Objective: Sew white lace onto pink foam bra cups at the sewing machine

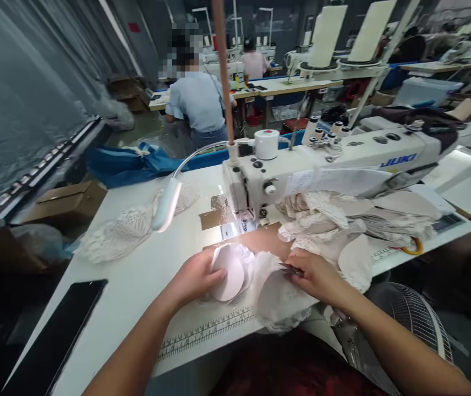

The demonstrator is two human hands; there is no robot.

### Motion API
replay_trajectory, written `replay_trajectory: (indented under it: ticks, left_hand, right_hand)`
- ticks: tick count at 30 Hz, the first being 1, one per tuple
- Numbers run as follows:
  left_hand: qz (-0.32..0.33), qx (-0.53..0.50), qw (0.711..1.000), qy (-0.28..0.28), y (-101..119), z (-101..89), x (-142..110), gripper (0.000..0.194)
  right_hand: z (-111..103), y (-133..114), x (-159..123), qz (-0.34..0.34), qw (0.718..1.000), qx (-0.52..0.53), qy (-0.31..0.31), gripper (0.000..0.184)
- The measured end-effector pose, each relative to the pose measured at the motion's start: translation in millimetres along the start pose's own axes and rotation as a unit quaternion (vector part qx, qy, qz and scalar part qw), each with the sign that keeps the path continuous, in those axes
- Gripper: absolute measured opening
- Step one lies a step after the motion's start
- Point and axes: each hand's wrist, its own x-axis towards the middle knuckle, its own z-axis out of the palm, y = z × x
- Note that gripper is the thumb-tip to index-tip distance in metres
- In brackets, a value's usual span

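Observation:
My left hand [196, 278] pinches the edge of a white padded bra cup [228, 278], thumb on its inner face and fingers behind. Lace-trimmed fabric joins it to a second pale cup [274, 297], which hangs over the table's front edge. Closed around small dark metal thread snips [291, 269], my right hand [312, 275] rests against the fabric beside that second cup. Both hands are just in front of the sewing machine's lit needle area [244, 223]. Whether my right fingers also grip fabric is hidden.
A heap of lace cups [343, 217] lies right, under the JUKI machine arm [359, 151]. Finished-looking lace pieces [120, 234] lie left, near a lamp [167, 203]. A black phone [60, 335] is on the table's left, a fan [409, 313] below right. A person [198, 99] sits ahead.

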Motion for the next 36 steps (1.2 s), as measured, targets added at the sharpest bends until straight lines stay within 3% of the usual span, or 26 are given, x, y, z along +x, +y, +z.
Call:
replay_trajectory:
  ticks: [2,8,12,15,17,19,21,23,24,27,30,32,33,34,35,36]
  left_hand:
    - [0.017,0.011,1.0,-0.009,-4,0.9,-6,0.03]
    - [-0.036,0.039,0.998,0.018,-8,4.5,-22,0.037]
    - [-0.06,-0.066,0.994,0.061,1,-2.0,-49,0.047]
    - [-0.158,-0.177,0.964,0.12,14,-8.7,-79,0.054]
    - [-0.175,-0.219,0.95,0.138,28,-7.8,-91,0.057]
    - [-0.097,-0.187,0.972,0.104,44,-0.1,-88,0.059]
    - [0.028,-0.087,0.995,0.04,56,13.9,-67,0.052]
    - [0.155,0.044,0.987,0.027,58,31.8,-40,0.038]
    - [0.181,0.106,0.977,0.031,57,40.7,-28,0.034]
    - [0.235,0.218,0.941,0.112,51,60.2,-15,0.028]
    - [0.297,0.261,0.887,0.239,61,70.1,-35,0.028]
    - [0.384,0.225,0.853,0.272,76,80.4,-55,0.034]
    - [0.437,0.169,0.852,0.235,84,88.7,-62,0.034]
    - [0.47,0.094,0.867,0.137,90,99.5,-67,0.032]
    - [0.47,0.011,0.882,-0.004,93,113.1,-68,0.031]
    - [0.423,-0.066,0.892,-0.145,94,129.2,-65,0.032]
  right_hand:
    - [3,4,11,-0.022,0.999,0.029,0.014,0.011]
    - [9,22,31,-0.047,0.995,0.077,0.041,0.007]
    - [9,24,29,-0.04,0.993,0.095,0.057,0.008]
    - [8,21,28,-0.029,0.99,0.116,0.068,0.014]
    - [7,21,28,-0.026,0.988,0.136,0.067,0.016]
    - [6,22,28,-0.032,0.985,0.158,0.056,0.015]
    - [4,24,27,-0.049,0.982,0.182,0.035,0.012]
    - [3,29,27,-0.069,0.976,0.208,0.013,0.013]
    - [2,31,27,-0.077,0.972,0.222,0.005,0.015]
    - [-1,38,29,-0.092,0.963,0.254,-0.012,0.017]
    - [-2,40,30,-0.098,0.961,0.258,-0.017,0.016]
    - [-2,40,31,-0.099,0.962,0.252,-0.015,0.015]
    - [-2,39,30,-0.1,0.963,0.25,-0.014,0.014]
    - [-2,39,30,-0.103,0.963,0.249,-0.014,0.013]
    - [-1,39,30,-0.105,0.963,0.249,-0.015,0.013]
    - [0,40,30,-0.108,0.962,0.249,-0.015,0.012]
